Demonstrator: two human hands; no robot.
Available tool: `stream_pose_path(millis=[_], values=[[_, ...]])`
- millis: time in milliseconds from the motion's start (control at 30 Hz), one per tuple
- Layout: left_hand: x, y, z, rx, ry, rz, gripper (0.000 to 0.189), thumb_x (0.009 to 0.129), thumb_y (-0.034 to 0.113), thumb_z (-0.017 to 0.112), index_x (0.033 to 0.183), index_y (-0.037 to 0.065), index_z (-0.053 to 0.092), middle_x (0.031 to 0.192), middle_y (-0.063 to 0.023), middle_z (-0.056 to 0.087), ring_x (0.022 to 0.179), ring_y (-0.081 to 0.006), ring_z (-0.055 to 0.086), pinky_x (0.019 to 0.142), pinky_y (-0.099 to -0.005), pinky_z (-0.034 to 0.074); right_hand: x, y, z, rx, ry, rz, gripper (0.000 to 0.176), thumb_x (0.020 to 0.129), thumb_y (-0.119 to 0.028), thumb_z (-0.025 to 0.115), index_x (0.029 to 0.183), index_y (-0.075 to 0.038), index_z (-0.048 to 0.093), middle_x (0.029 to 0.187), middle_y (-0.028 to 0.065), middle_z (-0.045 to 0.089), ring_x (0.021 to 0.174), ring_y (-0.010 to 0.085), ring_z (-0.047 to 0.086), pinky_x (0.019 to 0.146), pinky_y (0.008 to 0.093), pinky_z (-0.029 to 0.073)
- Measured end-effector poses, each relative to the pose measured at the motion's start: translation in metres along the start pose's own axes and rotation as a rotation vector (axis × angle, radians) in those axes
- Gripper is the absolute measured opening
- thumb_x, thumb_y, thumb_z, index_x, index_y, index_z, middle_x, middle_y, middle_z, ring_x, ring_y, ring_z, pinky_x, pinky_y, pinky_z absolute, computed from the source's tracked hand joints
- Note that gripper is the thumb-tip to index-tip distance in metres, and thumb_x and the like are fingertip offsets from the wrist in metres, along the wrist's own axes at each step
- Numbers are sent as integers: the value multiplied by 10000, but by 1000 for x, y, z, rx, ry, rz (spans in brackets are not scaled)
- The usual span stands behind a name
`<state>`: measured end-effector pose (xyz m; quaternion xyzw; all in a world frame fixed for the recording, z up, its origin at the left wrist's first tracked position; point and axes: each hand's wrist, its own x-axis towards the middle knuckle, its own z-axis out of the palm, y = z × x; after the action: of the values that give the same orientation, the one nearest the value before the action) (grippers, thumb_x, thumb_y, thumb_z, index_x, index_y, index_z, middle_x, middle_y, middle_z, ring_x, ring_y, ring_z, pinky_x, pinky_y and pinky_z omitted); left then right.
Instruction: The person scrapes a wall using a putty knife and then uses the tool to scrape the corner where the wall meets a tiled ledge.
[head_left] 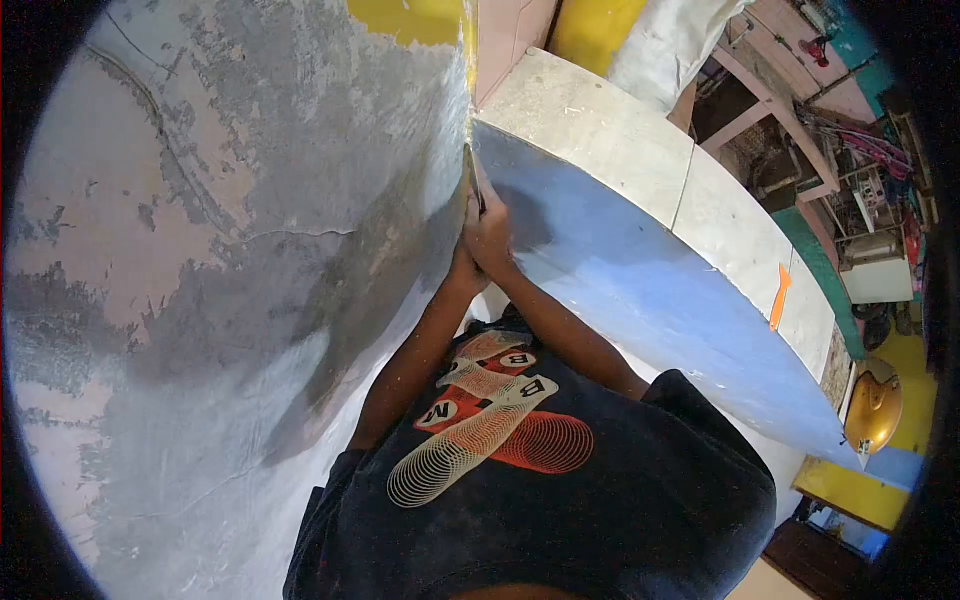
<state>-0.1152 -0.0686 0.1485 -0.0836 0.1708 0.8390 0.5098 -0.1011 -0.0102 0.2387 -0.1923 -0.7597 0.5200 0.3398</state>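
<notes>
Pressing left hand close below right hand; can't tell if gripping too. Pinching thin blade in right, the nearer one. Pointing it lengthwise forward, into corner between grey wall and blue panel. Seeing orange scraper-like tool well rightward on pale ledge.

**Visibility Limits**

Left hand: partly hidden behind right hand. Tool: partly covered by fingers; type indeterminate. White bundle: cut off at top edge. Shirt: cut off by bottom edge. Shelf clutter: too small to identify.
</notes>
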Motion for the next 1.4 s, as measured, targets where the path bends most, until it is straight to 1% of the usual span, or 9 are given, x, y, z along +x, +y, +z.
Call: stream_pose_path(millis=[200, 467, 533, 600, 900, 1000, 1167, 1333, 1400], values=[[-2, -11, -13, -1, -12, -41, 333, 926, 383, 377, 1154, 155, 463, 998, -39, 543, 879, -188, 525, 753, -355, 456, -7, 30, 6, 2, 101, -85, 335, 858, -116, 494, 1169, 3, 519, 905, 282, 587, 830, 421, 597, 699, 414, 463], [-5, -37, -35, -66, 119, -117, 361, 928, 387, 362, 1179, 151, 470, 1045, -35, 543, 936, -173, 529, 820, -345, 440, -36, 107, 5, -176, -117, 85, 357, 914, -227, 460, 1140, 44, 514, 903, 277, 565, 823, 369, 566, 727, 428, 418], [-9, -33, -11, -14, 177, -30, 382, 927, 406, 357, 1190, 152, 468, 1053, -33, 542, 940, -167, 532, 818, -345, 442, -19, 43, -6, -49, -76, 39, 363, 903, -210, 465, 1156, 47, 508, 936, 274, 574, 860, 347, 579, 766, 402, 423], [-13, -24, 4, 259, -56, 260, 429, 921, 452, 356, 1220, 159, 452, 1060, -23, 541, 948, -158, 535, 811, -347, 447, -14, -2, -13, 81, -49, 29, 371, 891, -193, 470, 1171, 50, 501, 969, 271, 582, 898, 326, 592, 805, 376, 427], [-8, -21, -11, 122, 98, 104, 373, 922, 419, 390, 1162, 154, 491, 999, -3, 552, 946, -158, 530, 791, -338, 451, -11, 26, -2, 55, -114, 98, 368, 931, -260, 440, 1137, 32, 526, 876, 234, 581, 772, 262, 559, 744, 363, 432], [-15, -25, 2, 15, 163, 41, 366, 923, 410, 391, 1170, 156, 481, 1015, -16, 544, 956, -163, 525, 803, -339, 445, -13, 47, 2, -74, -100, 165, 252, 902, -185, 476, 1015, 29, 547, 691, 149, 545, 607, 193, 470, 588, 333, 404], [-18, -6, 12, 205, 5, 235, 362, 928, 388, 386, 1203, 164, 456, 1069, -33, 529, 985, -171, 512, 835, -336, 428, 1, -13, 1, 217, 109, -129, 275, 906, -228, 474, 948, 37, 532, 639, 144, 489, 575, 183, 432, 557, 328, 388], [-14, -18, -10, 550, 42, 290, 382, 930, 393, 380, 1227, 163, 446, 1104, -31, 524, 1023, -176, 507, 865, -324, 418, -12, 20, -2, 58, -40, 23, 310, 921, -217, 446, 1097, 32, 497, 770, 186, 538, 699, 245, 513, 654, 336, 417], [-16, -17, 9, 99, 132, 106, 400, 925, 413, 382, 1235, 169, 448, 1113, -27, 526, 1046, -177, 503, 872, -323, 421, -5, 22, 0, 16, -105, 48, 388, 933, -216, 422, 1227, 33, 460, 896, 242, 596, 807, 303, 593, 739, 349, 445]])
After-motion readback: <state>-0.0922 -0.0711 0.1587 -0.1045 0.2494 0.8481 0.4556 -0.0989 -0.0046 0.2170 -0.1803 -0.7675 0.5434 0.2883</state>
